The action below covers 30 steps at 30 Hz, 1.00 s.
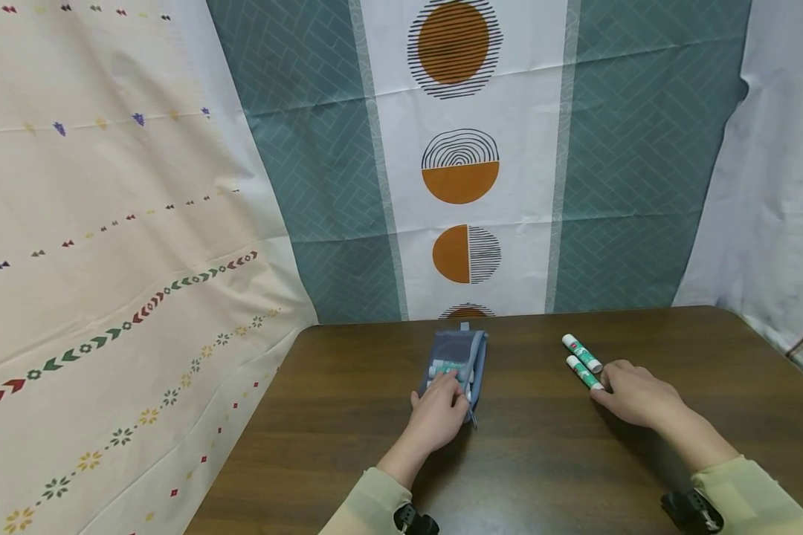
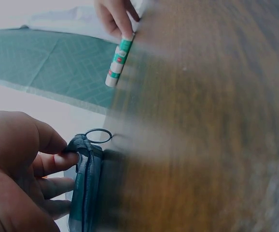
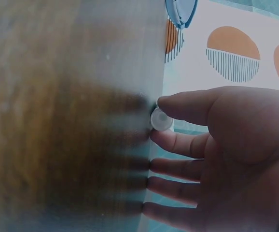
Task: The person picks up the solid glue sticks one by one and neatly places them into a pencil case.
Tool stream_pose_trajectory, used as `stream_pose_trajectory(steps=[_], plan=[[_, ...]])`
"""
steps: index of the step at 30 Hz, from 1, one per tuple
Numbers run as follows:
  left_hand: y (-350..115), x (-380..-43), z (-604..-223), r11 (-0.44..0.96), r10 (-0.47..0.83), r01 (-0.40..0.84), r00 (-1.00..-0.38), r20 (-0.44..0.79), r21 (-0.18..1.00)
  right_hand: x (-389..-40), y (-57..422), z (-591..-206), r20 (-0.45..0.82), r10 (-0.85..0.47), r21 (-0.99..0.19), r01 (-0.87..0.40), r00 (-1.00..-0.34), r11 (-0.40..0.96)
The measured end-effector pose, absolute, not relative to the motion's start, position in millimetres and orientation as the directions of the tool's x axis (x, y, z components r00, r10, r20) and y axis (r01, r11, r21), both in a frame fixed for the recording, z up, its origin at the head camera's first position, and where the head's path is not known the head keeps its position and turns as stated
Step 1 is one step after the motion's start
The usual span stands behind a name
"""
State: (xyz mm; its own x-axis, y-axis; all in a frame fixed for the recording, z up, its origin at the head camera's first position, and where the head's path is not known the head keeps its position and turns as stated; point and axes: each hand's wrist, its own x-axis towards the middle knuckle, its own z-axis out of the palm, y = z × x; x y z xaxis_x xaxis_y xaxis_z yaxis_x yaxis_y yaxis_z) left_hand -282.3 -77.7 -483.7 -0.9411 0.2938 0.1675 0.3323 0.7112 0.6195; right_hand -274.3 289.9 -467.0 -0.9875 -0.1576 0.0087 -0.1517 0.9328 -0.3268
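Observation:
A blue-grey zip pouch (image 1: 456, 343) with a see-through front lies near the table's far edge. White-and-green sticks (image 1: 447, 366) show through that front. My left hand (image 1: 438, 412) lies over the pouch's near end, its thumb and index finger pinching the edge in the left wrist view, beside a thin ring (image 2: 99, 136). To the right, two glue sticks with white ends and green labels lie side by side. My right hand (image 1: 642, 394) holds the nearer glue stick (image 1: 581, 370) by its near end, between thumb and index finger. The farther glue stick (image 1: 581, 352) lies just beyond it.
The brown wooden table (image 1: 529, 461) spreads under both hands, with a rounded far right corner. A green and white patterned cloth (image 1: 636, 178) hangs behind the far edge. Along the left side hangs a cream patterned cloth (image 1: 120, 282).

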Motion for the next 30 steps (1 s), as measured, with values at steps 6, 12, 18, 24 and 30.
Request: stream_pose_trajectory(steps=[6, 12, 18, 24, 30], plan=[[-77.8, -281.8, -483.2, 0.714, 0.294, 0.33, -0.942, 0.164, 0.617, -273.6, 289.6, -466.6, 0.0, -0.159, -0.324, -0.15, -0.987, 0.934], [-78.1, -281.8, -484.0, 0.72, 0.294, 0.331, -0.942, 0.165, 0.61, -273.0, 289.7, -466.3, 0.001, -0.16, -0.321, -0.152, -0.987, 0.935], [-78.1, -283.0, -483.8, 0.724, 0.289, 0.327, -0.943, 0.163, 0.607, -273.8, 289.4, -464.8, -0.001, -0.145, -0.326, -0.137, -0.989, 0.935], [-78.7, -282.8, -485.0, 0.721, 0.291, 0.33, -0.942, 0.165, 0.609, -274.1, 290.4, -463.3, 0.004, -0.142, -0.338, -0.135, -0.99, 0.932], [-78.6, -282.6, -484.9, 0.722, 0.29, 0.334, -0.941, 0.174, 0.605, -273.8, 290.4, -461.6, 0.018, -0.133, -0.35, -0.131, -0.991, 0.927]])
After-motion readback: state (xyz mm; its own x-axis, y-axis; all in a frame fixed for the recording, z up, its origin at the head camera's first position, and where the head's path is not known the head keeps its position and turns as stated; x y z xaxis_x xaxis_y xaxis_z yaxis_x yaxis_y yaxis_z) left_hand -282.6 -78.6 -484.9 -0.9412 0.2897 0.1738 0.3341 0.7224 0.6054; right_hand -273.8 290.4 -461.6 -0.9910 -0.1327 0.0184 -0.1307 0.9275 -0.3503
